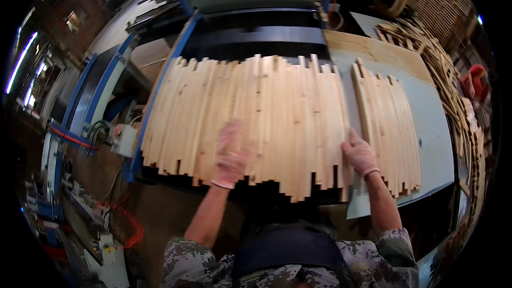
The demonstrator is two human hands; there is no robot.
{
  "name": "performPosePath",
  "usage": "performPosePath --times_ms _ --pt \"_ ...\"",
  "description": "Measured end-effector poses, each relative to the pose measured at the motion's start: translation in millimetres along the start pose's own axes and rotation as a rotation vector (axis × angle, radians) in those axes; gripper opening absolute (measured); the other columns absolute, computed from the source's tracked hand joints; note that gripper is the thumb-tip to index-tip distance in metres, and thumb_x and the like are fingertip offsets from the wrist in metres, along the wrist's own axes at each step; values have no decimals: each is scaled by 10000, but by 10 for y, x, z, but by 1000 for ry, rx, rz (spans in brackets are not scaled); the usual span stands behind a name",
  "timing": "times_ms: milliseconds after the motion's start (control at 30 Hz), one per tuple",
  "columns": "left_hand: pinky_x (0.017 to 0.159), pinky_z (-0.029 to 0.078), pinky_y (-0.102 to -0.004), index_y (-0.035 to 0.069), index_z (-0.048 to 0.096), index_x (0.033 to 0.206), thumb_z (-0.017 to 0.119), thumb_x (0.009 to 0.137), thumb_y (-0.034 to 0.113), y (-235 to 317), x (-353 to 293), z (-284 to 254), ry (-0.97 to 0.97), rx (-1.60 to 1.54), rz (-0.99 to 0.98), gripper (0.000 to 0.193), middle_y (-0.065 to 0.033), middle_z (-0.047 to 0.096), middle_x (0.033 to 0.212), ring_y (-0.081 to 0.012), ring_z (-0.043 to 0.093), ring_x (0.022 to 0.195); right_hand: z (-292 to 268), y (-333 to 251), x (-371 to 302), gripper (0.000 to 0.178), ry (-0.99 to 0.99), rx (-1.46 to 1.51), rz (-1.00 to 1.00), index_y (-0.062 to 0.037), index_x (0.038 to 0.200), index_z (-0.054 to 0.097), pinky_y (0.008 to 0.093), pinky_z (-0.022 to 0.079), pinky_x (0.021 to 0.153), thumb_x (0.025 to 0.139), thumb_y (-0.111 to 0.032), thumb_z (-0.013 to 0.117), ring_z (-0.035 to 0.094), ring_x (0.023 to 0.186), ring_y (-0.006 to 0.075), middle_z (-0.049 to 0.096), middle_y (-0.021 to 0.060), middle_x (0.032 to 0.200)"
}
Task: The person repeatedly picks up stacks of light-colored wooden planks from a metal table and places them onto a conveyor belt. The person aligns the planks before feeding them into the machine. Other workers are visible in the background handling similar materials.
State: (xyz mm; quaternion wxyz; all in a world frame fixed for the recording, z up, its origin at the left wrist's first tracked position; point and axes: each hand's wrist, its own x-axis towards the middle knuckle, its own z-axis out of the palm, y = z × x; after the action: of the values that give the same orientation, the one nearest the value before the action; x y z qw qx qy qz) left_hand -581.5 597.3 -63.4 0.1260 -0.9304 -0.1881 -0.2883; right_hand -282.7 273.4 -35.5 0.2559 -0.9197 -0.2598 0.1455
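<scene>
Squaring wooden strips (285,122) seemed underway, left hand (231,157) open, right hand (361,156) unclear in grip; sideways pressure seemed needed next.

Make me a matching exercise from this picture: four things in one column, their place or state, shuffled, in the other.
Column one
1. Left hand
2. Right hand
3. Smaller row of wooden strips
4. Coiled hose

Column two
A. Lying on the pale blue sheet
B. At the right edge of the larger row of strips
C. Red-orange, toward the lower left of the picture
D. Blurred, over the larger row

Pairs: 1-D, 2-B, 3-A, 4-C
</scene>
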Motion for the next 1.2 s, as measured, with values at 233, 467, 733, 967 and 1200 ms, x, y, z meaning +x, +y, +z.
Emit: performPosePath --times_ms 233,467,733,967,1200 --pt "1304 300 -534 75 480 1606 778 955 340 -3024 -805 -617 -13 142 -626 763 -211 492 1646 -401 407 1557 86 20 -170 566 -6 403 284 37 1437 624 422 572 983 991 -312 637 749 1142 370 764 279 1212" --pt "1323 263 -509 20 376 1683 669 1044 447 -4439 -1531 -971 -360 363 -816 822 -273 394 1721 -400 330 1623 -140 -483 -921 550 -314 -6 456 -39 1246 677 496 571 949 1024 -523 538 743 1076 401 762 258 1103" --pt "1321 258 -525 96 334 1717 674 1022 441 -4348 -1555 -590 -281 293 -832 846 -205 335 1767 -380 314 1631 238 138 -1075 711 198 565 445 115 1492 600 315 583 892 865 -158 794 731 986 184 778 160 1234" --pt "1332 253 -519 79 299 1710 737 951 391 -3833 -1163 -774 -168 249 -807 930 -226 321 1764 -400 333 1614 255 164 -1085 412 78 660 475 16 1238 728 303 433 502 834 -61 759 558 590 128 670 33 776" --pt "1336 251 -528 67 327 1699 772 928 393 -3796 -1173 -920 -163 198 -855 948 -216 323 1767 -369 323 1628 410 427 -1002 703 296 662 406 1 1533 597 338 522 638 860 -86 779 683 765 185 756 109 948"
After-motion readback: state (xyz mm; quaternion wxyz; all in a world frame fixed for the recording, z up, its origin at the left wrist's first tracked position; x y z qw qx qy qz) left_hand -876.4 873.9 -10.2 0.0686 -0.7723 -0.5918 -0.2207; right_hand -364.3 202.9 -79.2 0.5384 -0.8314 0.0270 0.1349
